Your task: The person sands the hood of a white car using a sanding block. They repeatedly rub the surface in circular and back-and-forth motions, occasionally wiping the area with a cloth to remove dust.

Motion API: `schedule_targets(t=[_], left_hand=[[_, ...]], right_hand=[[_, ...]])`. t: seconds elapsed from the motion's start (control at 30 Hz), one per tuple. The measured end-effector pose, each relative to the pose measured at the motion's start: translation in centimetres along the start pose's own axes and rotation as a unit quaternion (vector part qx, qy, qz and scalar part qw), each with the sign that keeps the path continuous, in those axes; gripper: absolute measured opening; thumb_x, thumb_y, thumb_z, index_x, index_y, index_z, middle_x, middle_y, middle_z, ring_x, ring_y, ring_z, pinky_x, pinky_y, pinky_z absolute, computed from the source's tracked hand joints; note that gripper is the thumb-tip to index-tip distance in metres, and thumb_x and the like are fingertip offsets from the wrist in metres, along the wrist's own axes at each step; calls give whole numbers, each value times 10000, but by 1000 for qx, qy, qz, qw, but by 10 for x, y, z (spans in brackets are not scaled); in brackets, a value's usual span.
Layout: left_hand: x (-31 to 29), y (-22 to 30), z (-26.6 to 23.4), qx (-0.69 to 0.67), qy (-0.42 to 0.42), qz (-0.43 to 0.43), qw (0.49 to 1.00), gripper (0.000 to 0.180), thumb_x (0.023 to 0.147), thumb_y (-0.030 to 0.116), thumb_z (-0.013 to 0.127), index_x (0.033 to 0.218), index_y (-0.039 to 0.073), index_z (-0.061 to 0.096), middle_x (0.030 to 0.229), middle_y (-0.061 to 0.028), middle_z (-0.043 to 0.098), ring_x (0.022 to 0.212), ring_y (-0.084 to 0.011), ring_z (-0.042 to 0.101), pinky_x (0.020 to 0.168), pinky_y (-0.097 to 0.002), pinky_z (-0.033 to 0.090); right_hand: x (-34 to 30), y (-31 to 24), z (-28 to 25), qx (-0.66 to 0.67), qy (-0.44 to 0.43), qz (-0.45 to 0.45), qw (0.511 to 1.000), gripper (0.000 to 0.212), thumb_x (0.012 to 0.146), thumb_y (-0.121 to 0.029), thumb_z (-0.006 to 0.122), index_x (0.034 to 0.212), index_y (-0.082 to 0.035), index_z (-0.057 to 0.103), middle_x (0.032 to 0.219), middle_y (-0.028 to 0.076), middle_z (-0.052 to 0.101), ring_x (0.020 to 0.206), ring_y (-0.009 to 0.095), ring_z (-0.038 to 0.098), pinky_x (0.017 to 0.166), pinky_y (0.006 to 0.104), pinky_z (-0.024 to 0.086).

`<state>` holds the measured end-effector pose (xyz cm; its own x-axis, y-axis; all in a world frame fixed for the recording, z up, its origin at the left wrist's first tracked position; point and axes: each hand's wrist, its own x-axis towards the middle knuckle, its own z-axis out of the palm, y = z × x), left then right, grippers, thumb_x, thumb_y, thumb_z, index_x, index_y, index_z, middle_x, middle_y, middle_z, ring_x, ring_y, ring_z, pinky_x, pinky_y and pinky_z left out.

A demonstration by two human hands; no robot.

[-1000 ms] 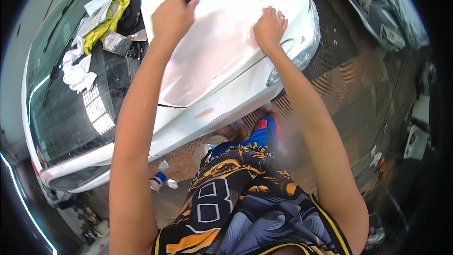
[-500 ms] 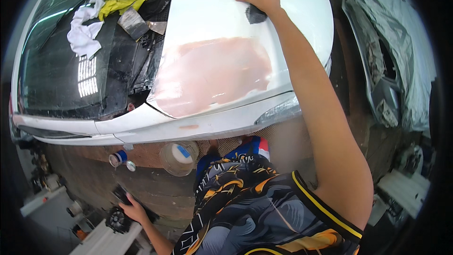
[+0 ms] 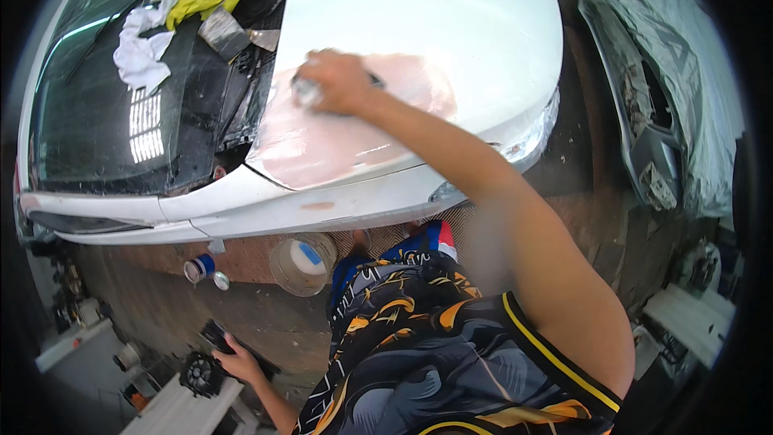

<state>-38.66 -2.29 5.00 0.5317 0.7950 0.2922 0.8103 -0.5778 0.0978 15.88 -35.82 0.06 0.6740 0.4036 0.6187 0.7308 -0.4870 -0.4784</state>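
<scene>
My right hand [image 3: 336, 80] is closed over a dark grey cloth [image 3: 307, 90], mostly hidden under the fingers and smeared by motion. It rests on the pinkish filler patch [image 3: 354, 141] of the white car hood [image 3: 419, 8], toward the windshield end. Down at the lower left, my left hand [image 3: 241, 361] grips a long dark block [image 3: 216, 335], whose exact kind I cannot make out. A black fan-like part [image 3: 201, 374] sits just beside that hand on a pale bench [image 3: 173, 411].
A white rag [image 3: 143, 56], yellow cloth [image 3: 217, 4] and grey block [image 3: 224, 35] lie near the windshield [image 3: 97, 137]. On the floor stand a bucket [image 3: 294, 278] and a blue-white can [image 3: 196, 271]. A covered car part [image 3: 644, 137] stands at the right.
My right hand has swept the grey cloth from the far part of the hood back toward me and left, onto the pinkish patch. The left hand keeps its hold with little movement.
</scene>
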Motion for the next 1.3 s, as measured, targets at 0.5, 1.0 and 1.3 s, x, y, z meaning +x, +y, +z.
schedule_targets(t=[0.5,1.0,1.3], left_hand=[[125,444,2,-112,-126,667,725,401,925,371,747,965,30,540,855,-188,641,793,-410,656,661,-477,513],[61,583,62,-3,-165,750,641,411,982,398,646,1074,11,546,976,-206,701,889,-389,704,758,-501,559],[58,610,62,0,-142,769,623,456,987,438,633,1060,-3,538,900,-238,720,839,-425,712,750,-508,557]], right_hand=[[-66,137,-120,-267,283,261,883,345,810,-415,811,976,-122,734,1075,71,657,1003,337,633,791,465,559],[-162,141,-113,-349,307,434,772,697,874,-367,783,1467,-161,480,1514,275,318,1361,549,333,1065,770,288],[-151,106,-111,-297,275,443,800,726,856,-183,771,1489,-55,440,1458,332,382,1281,497,453,1114,546,389]])
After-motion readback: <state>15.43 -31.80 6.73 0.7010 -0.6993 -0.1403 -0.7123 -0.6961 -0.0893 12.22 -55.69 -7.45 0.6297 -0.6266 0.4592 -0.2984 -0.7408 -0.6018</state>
